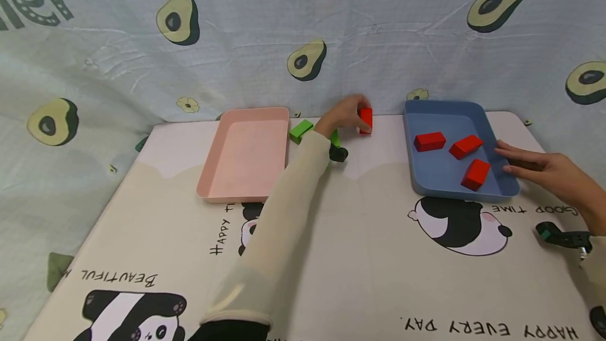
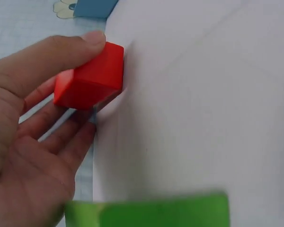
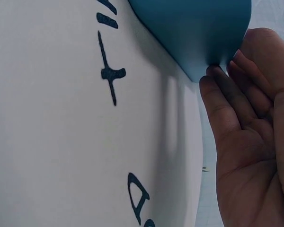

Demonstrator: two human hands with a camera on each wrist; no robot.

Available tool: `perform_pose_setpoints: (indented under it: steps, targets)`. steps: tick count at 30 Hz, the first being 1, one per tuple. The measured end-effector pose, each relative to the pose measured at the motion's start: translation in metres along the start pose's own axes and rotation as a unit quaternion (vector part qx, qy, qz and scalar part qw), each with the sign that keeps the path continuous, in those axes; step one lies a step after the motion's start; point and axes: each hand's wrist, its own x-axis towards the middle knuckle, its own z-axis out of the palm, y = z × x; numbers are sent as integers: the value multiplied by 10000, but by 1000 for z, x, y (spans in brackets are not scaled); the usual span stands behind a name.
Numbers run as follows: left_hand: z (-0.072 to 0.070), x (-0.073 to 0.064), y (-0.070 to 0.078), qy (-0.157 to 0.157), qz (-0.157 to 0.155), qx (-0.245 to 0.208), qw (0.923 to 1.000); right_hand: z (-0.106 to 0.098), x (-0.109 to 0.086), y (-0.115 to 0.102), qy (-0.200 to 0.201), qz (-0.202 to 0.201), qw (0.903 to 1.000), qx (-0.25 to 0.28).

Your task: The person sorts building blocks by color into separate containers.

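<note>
A person's left hand (image 1: 344, 113) pinches a red block (image 1: 366, 120) between thumb and fingers at the table's (image 1: 360, 257) far edge, in the gap between a pink tray (image 1: 251, 157) on the left and a blue tray (image 1: 445, 114) on the right. Green blocks (image 1: 301, 130), partly hidden by the arm, sit just beside the pink tray. The right hand's (image 1: 551, 167) fingers are nearly straight, tips touching the blue tray's right side. Three other red blocks (image 1: 430, 141) lie inside it.
</note>
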Motion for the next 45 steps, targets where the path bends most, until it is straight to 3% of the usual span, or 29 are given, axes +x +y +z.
perform_pose_setpoints:
  steps: [7,11,18,29,40,45]
  targets:
    - [3,-1,6,-41,293,-709,9970,-1,1,-3,20,-90,9999,40]
    - [4,-6,9,-51,392,-1247,9914,1,1,-2,9,-98,9999,71]
    - [8,-14,18,61,902,-1774,9800,0,1,-2,20,-125,9999,15]
    - [13,-29,33,9,1295,-1583,9789,2,0,3,33,-99,9999,-47]
    - [13,-47,43,-161,1323,-1393,9812,3,-3,-1,-28,-93,9999,113]
    - [16,-53,48,-184,1499,-1355,9792,2,-4,-6,-41,-66,9999,91]
